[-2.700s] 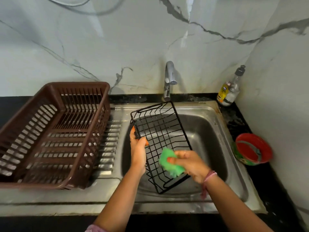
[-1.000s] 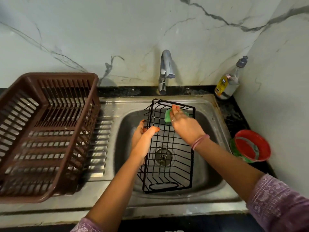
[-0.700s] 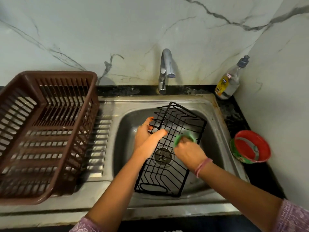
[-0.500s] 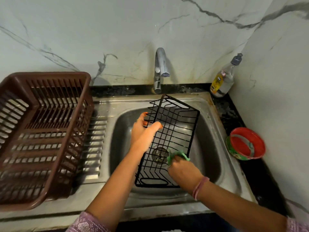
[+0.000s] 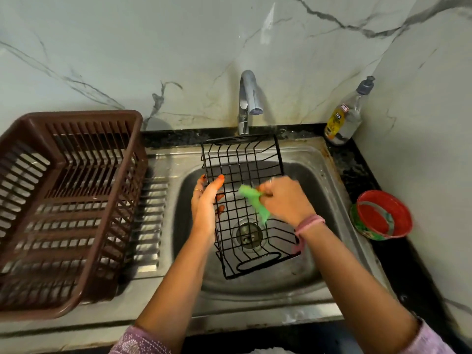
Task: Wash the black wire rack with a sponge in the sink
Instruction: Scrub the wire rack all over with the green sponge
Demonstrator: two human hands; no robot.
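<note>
Rack (image 5: 245, 200) stands tilted over the sink (image 5: 319, 175) basin; our left hand (image 5: 205, 208) grips its left edge, our right hand (image 5: 283, 200) pinches the green sponge (image 5: 254, 203), seemingly against the wires. Wet fingers could slip, dropping it onto the drain.
</note>
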